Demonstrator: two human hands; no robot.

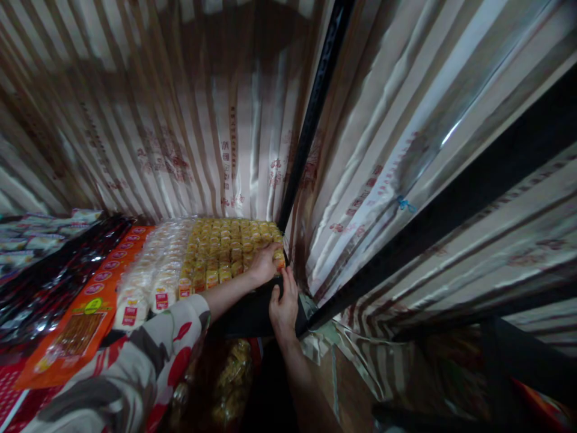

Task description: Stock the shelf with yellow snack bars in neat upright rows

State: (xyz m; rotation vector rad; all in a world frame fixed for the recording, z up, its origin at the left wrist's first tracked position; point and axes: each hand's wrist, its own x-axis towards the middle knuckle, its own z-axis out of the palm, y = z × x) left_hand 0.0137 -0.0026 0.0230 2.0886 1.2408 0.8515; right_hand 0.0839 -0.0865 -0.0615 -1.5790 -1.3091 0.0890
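Observation:
Rows of small yellow-wrapped packets (pixel 225 246) stand packed side by side on a dark shelf (pixel 243 313). My left hand (pixel 265 266) reaches across to the right end of these rows. Its fingers close around a yellow packet (pixel 279 260) at the front right corner. Just below, my right hand (pixel 285 304) points upward with its fingers stretched out and thumb apart. Its fingertips are at the lower edge of that same packet. I cannot tell how firmly they touch it.
White packets in clear wrap (pixel 157 276), orange snack packs (pixel 85 307) and dark shiny packs (pixel 58 270) lie to the left. A black upright post (pixel 311 120) stands behind the right corner. Striped printed curtains (pixel 193 132) hang behind. Wrapped goods (pixel 232 379) sit below the shelf.

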